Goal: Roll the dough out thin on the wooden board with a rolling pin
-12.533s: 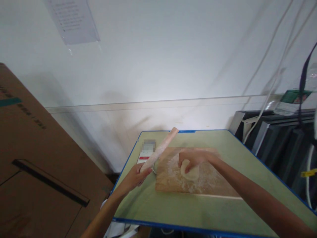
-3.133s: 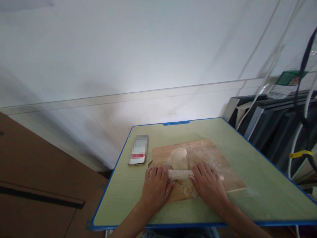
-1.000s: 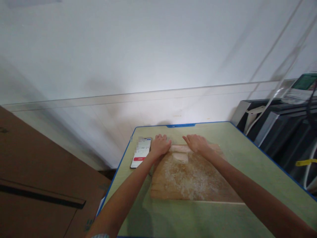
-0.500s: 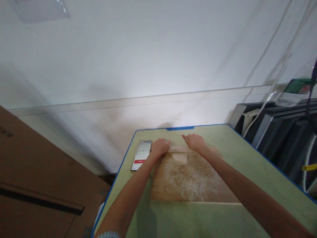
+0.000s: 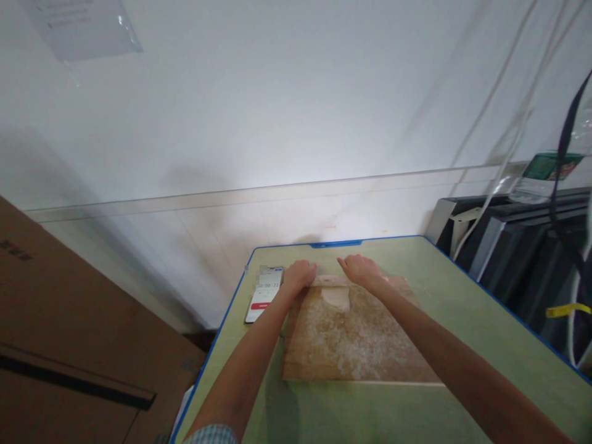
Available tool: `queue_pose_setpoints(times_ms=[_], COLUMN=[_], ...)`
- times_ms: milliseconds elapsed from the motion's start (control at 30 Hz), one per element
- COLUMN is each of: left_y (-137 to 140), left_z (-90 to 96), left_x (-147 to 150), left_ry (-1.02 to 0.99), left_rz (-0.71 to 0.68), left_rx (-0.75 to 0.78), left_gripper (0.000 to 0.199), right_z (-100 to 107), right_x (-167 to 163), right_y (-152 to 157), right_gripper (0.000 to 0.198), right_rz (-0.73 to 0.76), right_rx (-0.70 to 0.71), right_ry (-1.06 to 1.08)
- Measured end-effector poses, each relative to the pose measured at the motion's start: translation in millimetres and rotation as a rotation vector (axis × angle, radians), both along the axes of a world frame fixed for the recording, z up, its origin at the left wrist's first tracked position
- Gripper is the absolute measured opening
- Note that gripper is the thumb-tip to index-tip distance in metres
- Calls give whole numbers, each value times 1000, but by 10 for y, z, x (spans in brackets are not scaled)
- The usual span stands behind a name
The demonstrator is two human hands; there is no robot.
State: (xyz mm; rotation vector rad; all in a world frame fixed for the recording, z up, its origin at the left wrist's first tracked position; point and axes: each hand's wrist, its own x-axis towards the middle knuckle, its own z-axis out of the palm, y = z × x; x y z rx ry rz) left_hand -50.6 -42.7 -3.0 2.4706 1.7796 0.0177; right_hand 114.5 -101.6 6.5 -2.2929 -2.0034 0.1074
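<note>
A pale wooden rolling pin (image 5: 331, 280) lies crosswise over the far part of a floured wooden board (image 5: 365, 345). My left hand (image 5: 300, 273) is closed around its left end, and my right hand (image 5: 363, 270) grips the right end with the thumb pointing inward. From under the near side of the pin shows a flat pale piece of dough (image 5: 336, 298) with a rounded near edge; the pin hides its far part. White flour is smeared over the middle of the board.
A phone (image 5: 264, 296) with a running timer lies left of the board on the green, blue-edged table (image 5: 462, 320). A white wall (image 5: 296, 123) rises behind. Dark panels (image 5: 522, 234) and cables stand at the right, a brown cardboard box (image 5: 92, 333) at the left.
The view has tilted up slightly. The pin has shifted a touch farther away over the dough, both hands still on it. The phone's timer has advanced by a second.
</note>
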Motion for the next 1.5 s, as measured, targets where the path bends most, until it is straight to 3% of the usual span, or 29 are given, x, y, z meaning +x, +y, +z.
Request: queue_pose_setpoints(times_ms=[200,433,700,833,1067,1300,1500], left_y=[-162,-336,-543,-633,-653,-841,-955], left_z=[-12,-10,214,262,178,82,39], left_x=[-60,-185,-285,-305,-234,-264,-290], left_ry=[34,61,66,124,187,1,11], left_rz=[-70,-251,-444,-401,-317,-194,-189], left_rx=[75,177,206,153,171,256,237], left_gripper=[49,56,50,56,53,52,55], right_z=[2,-2,228,214,40,-46,-110], right_x=[-48,-138,-92,-107,-109,-210,-228], right_y=[-146,-367,-615,-781,-797,-912,-1005], right_gripper=[52,53,62,62,59,54,48], right_rz=[16,71,154,187,190,72,59], right_rx=[-1,6,-6,20,35,38,-25], right_ry=[-13,-63,-134,-97,-110,-147,-114])
